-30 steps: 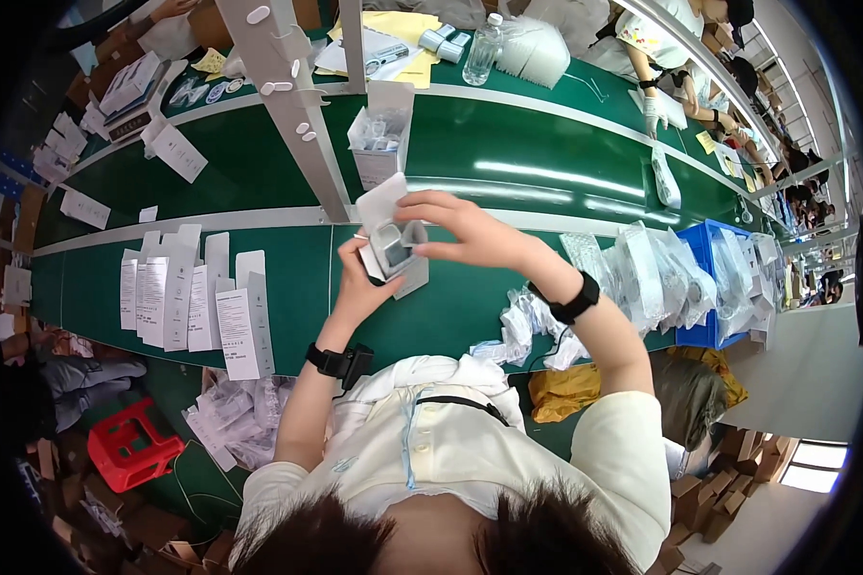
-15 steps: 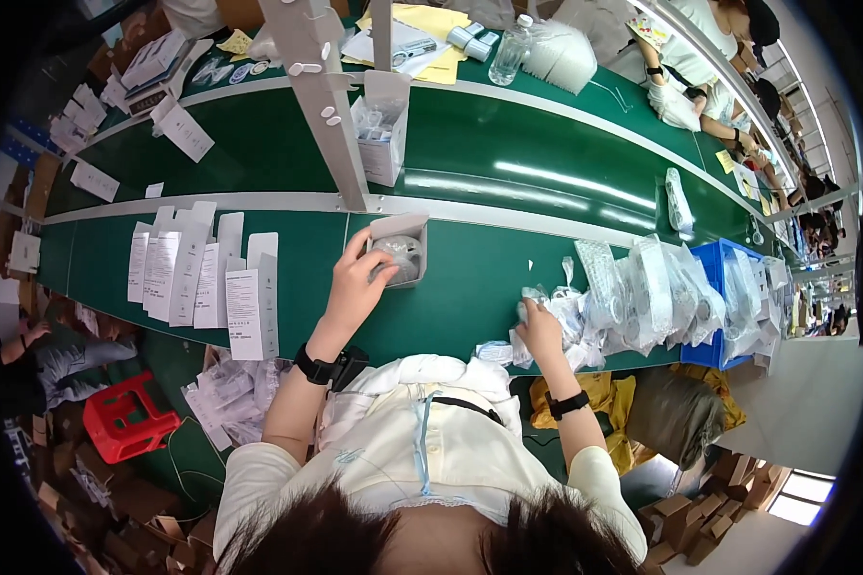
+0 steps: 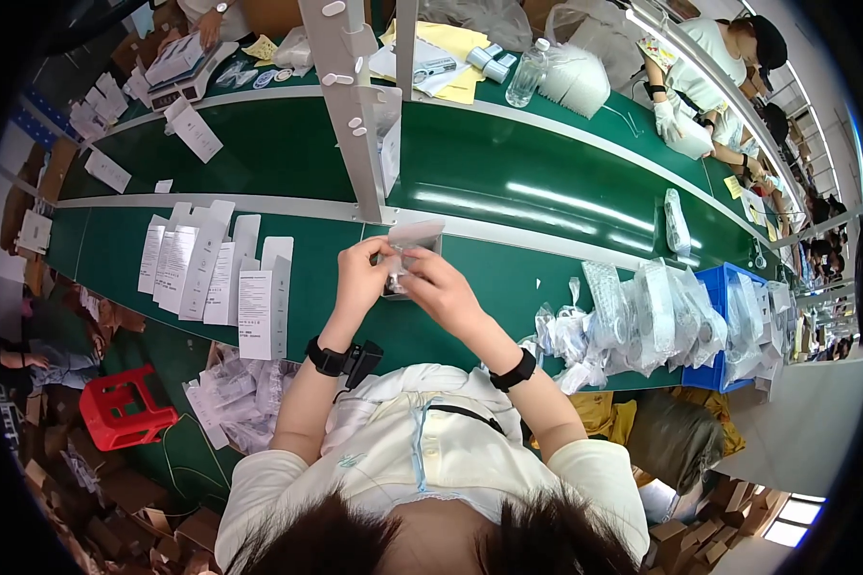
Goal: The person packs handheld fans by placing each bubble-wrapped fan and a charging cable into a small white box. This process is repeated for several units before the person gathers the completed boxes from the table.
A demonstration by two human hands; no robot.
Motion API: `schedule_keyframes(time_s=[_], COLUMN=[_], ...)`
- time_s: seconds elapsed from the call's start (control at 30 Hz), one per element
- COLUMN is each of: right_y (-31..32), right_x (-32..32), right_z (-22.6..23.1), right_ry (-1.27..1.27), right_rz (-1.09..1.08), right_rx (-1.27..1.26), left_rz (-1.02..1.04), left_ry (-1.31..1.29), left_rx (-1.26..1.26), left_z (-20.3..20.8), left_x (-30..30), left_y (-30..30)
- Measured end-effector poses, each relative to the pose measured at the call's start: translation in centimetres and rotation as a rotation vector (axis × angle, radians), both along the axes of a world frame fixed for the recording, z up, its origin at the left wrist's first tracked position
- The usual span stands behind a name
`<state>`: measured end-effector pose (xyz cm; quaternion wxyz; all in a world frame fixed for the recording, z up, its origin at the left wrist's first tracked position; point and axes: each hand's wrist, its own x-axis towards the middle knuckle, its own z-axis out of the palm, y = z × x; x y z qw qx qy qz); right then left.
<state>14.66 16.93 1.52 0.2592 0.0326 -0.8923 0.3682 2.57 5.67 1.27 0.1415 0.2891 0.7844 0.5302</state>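
Cardboard flap may crease if my left hand or right hand crowds it (can't tell either grip).

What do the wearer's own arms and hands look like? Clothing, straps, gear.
Short, loose off-white sleeves; bare forearms below. Left wrist: black strap with a chunky black box. Right wrist: black band, no such box visible. Left hand and right hand are ungloved.

This looks like a factory packing workshop. White cartons line the green tabletop at left, bubble-wrap bags crowd its right, with co-workers at far right.
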Motion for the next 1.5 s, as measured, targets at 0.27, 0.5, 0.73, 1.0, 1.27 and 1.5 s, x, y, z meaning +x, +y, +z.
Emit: schedule_keyframes(time_s=[0.27,0.5,0.73,1.0,1.27,1.5], right_y=[1.0,2.3,14.9,27.4,26.8,24.6], right_x=[1.7,-1.1,-2.0,0.6,15.9,18.5], right_z=[-1.9,-7.0,-5.3,-9.5,-9.3,-9.0], right_ry=[0.022,-0.205,-0.062,0.021,-1.440,-1.101], right_rz=[-0.174,-0.079,-0.520,-0.940,-1.194,-0.996], right_rx=[0.150,-0.518,-0.618,-0.002,0.258,0.116], left_rz=[0.296,0.288,-0.053,-0.443,-0.494,-0.431], left_ry=[0.679,0.618,0.437,0.352,-0.229,-0.357], left_rx=[-0.462,-0.996,-0.625,-0.709,-0.526,0.097], left_z=[-2.0,-9.7,-4.7,-4.1,-8.8,-2.6], left_x=[-5.1,-4.5,3.5,2.6,-1.6,0.0], left_y=[-9.8,-17.7,-7.9,2.0,2.5,4.5])
